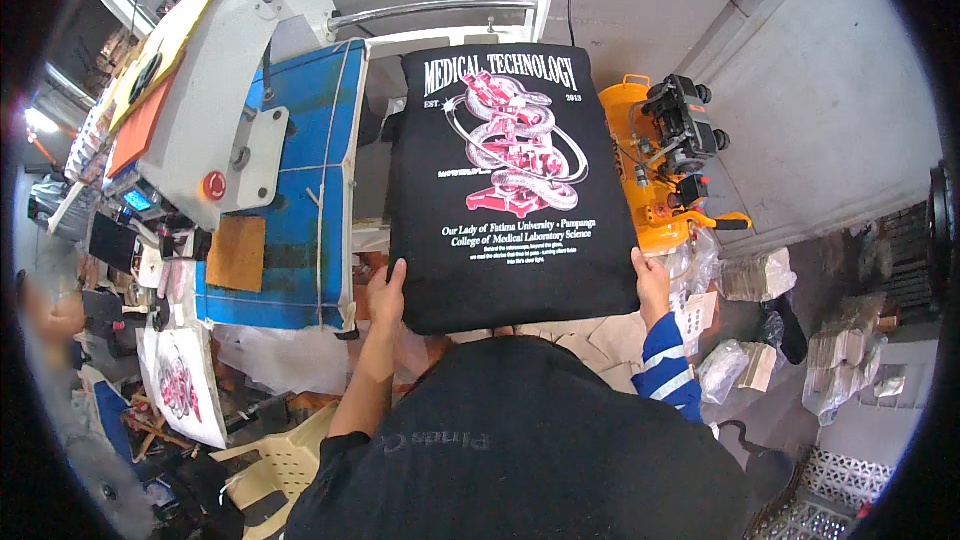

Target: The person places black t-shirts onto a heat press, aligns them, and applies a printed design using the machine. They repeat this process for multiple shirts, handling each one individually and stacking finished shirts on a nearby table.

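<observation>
A black printed shirt (600, 270) lies stretched flat over a padded rectangular platen in front of me. On it is a large red-and-white print (515, 145) of a microscope with a snake coiled about it, with white lettering above and below. My left hand (385, 295) is closed on the shirt's near left edge, its thumb pointing up along the side. At the near right edge my right hand (650, 285) grips the cloth, thumb on top; the fingers underneath are partly hidden. A blue sleeve with white stripes (667, 365) covers my right forearm.
Left of the shirt stands a heat press with a blue plate (300, 240), a red knob (213, 186) and a small lit screen (137, 201). An orange air compressor (655, 205) is close on the right. Wrapped bundles (757, 275) lie beyond it. A yellow plastic chair (285, 460) is lower left.
</observation>
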### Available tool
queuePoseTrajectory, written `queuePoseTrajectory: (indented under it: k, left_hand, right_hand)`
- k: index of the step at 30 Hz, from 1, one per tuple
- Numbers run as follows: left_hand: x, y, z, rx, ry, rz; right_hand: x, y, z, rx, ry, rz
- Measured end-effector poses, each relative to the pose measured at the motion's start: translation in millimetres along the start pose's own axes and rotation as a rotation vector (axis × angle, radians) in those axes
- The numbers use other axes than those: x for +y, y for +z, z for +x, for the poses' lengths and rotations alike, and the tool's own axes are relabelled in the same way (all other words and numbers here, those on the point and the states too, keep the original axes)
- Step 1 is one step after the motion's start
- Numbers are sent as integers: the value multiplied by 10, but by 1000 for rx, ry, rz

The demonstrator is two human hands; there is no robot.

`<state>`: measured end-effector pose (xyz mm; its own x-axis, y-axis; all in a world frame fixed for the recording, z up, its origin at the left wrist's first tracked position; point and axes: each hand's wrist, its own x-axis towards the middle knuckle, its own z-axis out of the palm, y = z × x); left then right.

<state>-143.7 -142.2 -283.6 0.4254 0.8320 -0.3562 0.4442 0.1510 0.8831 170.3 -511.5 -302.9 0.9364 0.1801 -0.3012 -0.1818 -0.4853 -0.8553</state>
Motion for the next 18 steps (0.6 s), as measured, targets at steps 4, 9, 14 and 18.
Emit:
queuePoseTrajectory:
  k: [4,9,14,18]
  left_hand:
    - [130,-78,-245,-15,-122,-293]
    - [-458,-96,129,-51,-152,-638]
    - [-364,-74,69,-66,-135,-571]
    - [-259,4,-80,184,200,166]
  right_hand:
    - [47,-23,-46,-131,84,559]
    - [45,-2,-67,-141,94,639]
    - [140,-39,-44,-58,-27,428]
    - [-43,83,-222,400,-503,-587]
